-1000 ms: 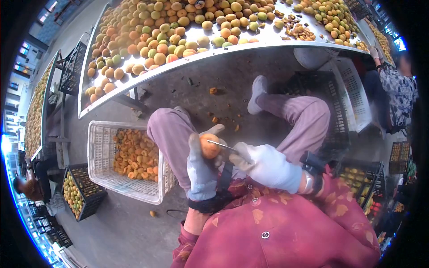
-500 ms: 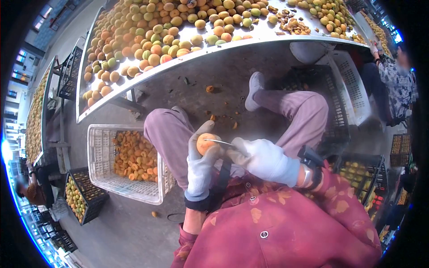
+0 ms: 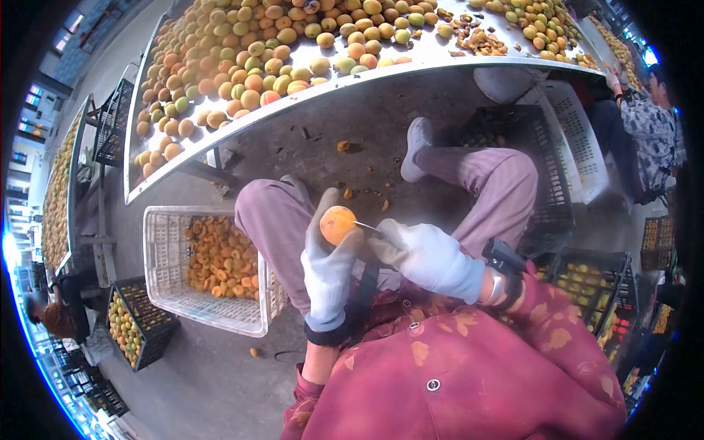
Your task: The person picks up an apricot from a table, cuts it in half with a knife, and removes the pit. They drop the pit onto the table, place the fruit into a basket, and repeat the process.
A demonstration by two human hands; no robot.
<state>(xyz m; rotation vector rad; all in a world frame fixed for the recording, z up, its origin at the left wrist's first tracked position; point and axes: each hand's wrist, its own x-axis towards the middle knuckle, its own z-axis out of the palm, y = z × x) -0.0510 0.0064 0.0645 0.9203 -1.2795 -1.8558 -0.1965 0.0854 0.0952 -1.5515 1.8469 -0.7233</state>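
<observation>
An orange apricot (image 3: 337,225) sits in the fingers of my gloved left hand (image 3: 326,268), which is closed round its lower side. My gloved right hand (image 3: 425,257) grips a small knife (image 3: 367,226), its handle hidden in the fingers. The thin blade points left, its tip right at the apricot's right side. Both hands are over my lap, between my knees. To the left, a white plastic crate (image 3: 209,315) on the floor holds many split apricot halves (image 3: 224,257).
Ahead stands a metal table (image 3: 308,92) heaped with whole apricots (image 3: 242,44) and a pile of scraps (image 3: 480,40). Black crates of fruit stand at left (image 3: 139,323) and right (image 3: 594,286). Scraps (image 3: 343,146) lie on the floor. Another person (image 3: 649,132) sits at far right.
The knife blade has moved from across the apricot's face to its right edge. The apricot has turned slightly in my left hand, and both hands have shifted a little.
</observation>
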